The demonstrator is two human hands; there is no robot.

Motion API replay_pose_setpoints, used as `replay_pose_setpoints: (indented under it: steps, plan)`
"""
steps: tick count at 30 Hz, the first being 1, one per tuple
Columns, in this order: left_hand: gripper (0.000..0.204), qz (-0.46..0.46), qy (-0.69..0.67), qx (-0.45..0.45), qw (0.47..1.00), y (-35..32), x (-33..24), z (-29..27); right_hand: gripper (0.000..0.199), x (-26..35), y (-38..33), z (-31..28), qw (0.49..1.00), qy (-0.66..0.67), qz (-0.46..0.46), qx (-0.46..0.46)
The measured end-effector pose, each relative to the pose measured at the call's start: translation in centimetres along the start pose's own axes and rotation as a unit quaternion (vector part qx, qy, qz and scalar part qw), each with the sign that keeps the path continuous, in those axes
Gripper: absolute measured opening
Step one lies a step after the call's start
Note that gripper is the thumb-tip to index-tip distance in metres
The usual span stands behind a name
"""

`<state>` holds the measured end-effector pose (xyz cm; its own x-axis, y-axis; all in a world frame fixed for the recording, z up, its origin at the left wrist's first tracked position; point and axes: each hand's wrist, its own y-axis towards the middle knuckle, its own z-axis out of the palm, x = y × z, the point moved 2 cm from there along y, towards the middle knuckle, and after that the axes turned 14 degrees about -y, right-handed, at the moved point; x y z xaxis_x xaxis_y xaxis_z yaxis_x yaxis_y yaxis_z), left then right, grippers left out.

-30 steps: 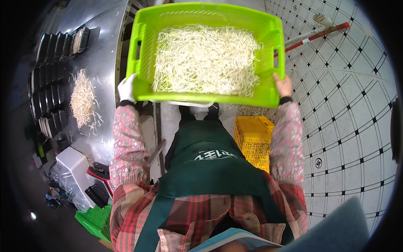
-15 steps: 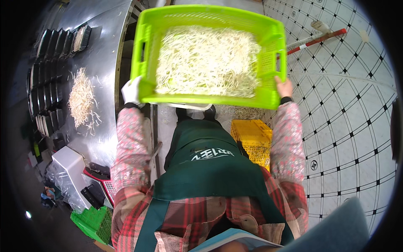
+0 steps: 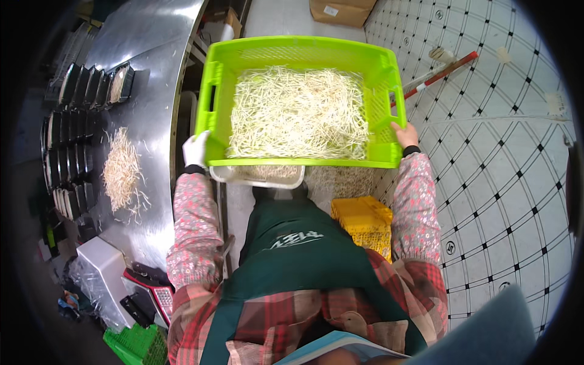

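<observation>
We look steeply down from the head, close over our own chest and forearms. The single fisheye view faces forward along the steel table [image 3: 152,73] at left, tiled wall [image 3: 505,182] at right, edges bending.

Both arms reach forward, left hand [image 3: 196,149] gloved, right hand [image 3: 406,135] bare.

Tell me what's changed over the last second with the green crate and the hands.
The green crate of bean sprouts has shifted slightly right and a little lower in view, away from the steel table. Left hand and right hand still grip its near corners. The sprout pile is unchanged.
</observation>
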<state>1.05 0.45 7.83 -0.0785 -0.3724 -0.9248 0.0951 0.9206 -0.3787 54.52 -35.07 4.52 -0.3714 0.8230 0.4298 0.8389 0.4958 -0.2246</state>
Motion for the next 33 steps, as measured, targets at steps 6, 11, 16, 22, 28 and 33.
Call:
replay_pose_setpoints:
  steps: [6,11,16,22,28,33]
  plan:
    - [0.028,0.003,-0.020,-0.024,1.000,-5.9,9.4,-3.0,0.034,-7.0,-7.0,0.5,0.999,0.003,0.009,-0.053]
    - [0.020,-0.040,-0.055,-0.057,0.996,-0.6,4.5,-9.6,0.039,4.7,-7.7,2.5,0.997,-0.011,-0.071,-0.035]
    - [0.028,0.023,0.026,-0.008,0.999,-5.1,4.2,4.7,0.034,-6.0,-1.3,-5.2,0.994,-0.059,0.056,-0.077]
    - [0.019,-0.012,-0.095,-0.033,0.995,-2.8,9.4,-8.7,0.040,-1.2,-10.5,3.6,0.990,-0.033,-0.055,-0.122]
    - [0.027,0.004,0.030,0.009,0.999,-3.0,6.2,2.3,0.034,-6.2,-4.1,-3.1,0.996,-0.032,0.037,-0.074]
    - [0.029,0.016,-0.013,0.027,0.999,-2.9,6.0,0.8,0.041,-9.1,-7.4,-0.2,0.989,-0.092,0.111,-0.038]
